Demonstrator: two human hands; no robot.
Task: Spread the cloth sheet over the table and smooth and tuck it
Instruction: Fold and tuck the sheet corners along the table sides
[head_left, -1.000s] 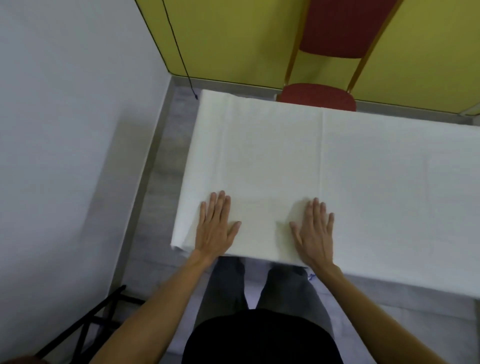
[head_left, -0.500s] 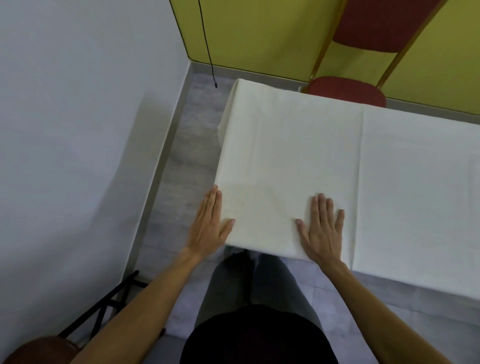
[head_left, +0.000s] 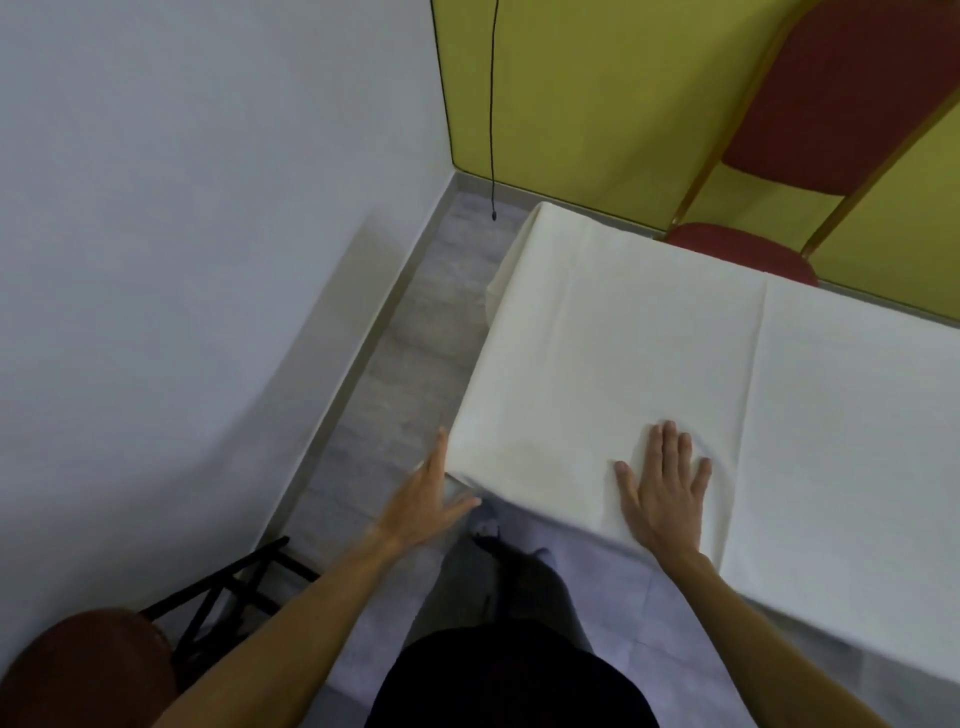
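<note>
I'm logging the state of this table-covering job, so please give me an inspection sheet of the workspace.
Surface: table fully covered, none bare.
Job's things: white cloth sheet lies flat, fold creases visible.
Clutter: nothing seen.
Grippers: left hand open at the near-left corner, off the top; right hand flat on the sheet.
Cables: black cord hangs by the yellow wall.
Surroundings: red chair behind the table; grey floor.

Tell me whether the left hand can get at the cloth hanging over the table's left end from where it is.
Probably yes. The left hand is open at the near-left corner of the cloth sheet, fingers alongside the end drape, with only bare floor beside it.
</note>
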